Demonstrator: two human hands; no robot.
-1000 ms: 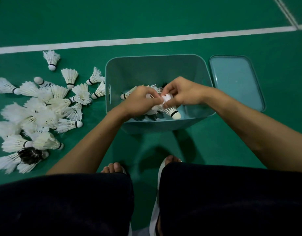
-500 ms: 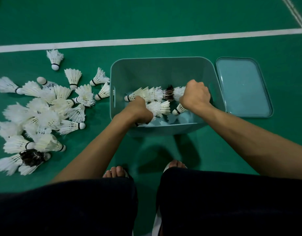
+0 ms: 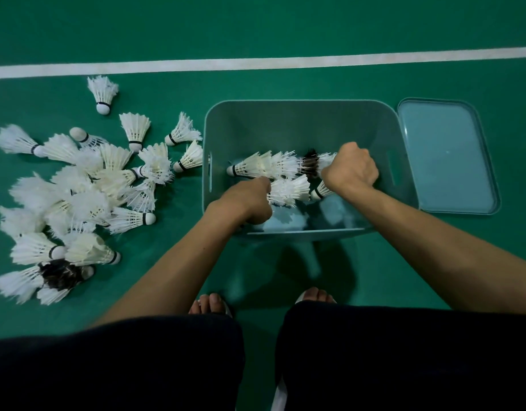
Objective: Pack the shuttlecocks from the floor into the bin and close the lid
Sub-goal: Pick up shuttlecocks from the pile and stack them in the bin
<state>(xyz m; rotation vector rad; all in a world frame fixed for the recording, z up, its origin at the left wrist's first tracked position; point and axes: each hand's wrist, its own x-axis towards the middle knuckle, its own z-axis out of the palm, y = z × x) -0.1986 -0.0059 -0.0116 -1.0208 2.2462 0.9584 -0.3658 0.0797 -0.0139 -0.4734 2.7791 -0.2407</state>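
A teal plastic bin (image 3: 285,126) stands open on the green floor, with two rows of nested white shuttlecocks (image 3: 264,166) lying inside. My left hand (image 3: 244,200) reaches in over the near wall and grips the left end of the nearer row (image 3: 288,191). My right hand (image 3: 349,170) is curled in a fist over the right end of the rows, where a shuttlecock (image 3: 321,191) pokes out beneath it. Its fingers are hidden. Several loose shuttlecocks (image 3: 78,197) lie heaped on the floor left of the bin. The lid (image 3: 447,155) lies flat to the bin's right.
A white court line (image 3: 256,62) crosses the floor behind the bin. My knees in dark shorts fill the bottom of the view, and my feet (image 3: 210,304) stand just in front of the bin. One dark-feathered shuttlecock (image 3: 60,272) lies in the pile.
Both hands have gone down from above the bin's rim into the bin, carrying the nested shuttlecocks with them. Over the last half second they have hardly moved.
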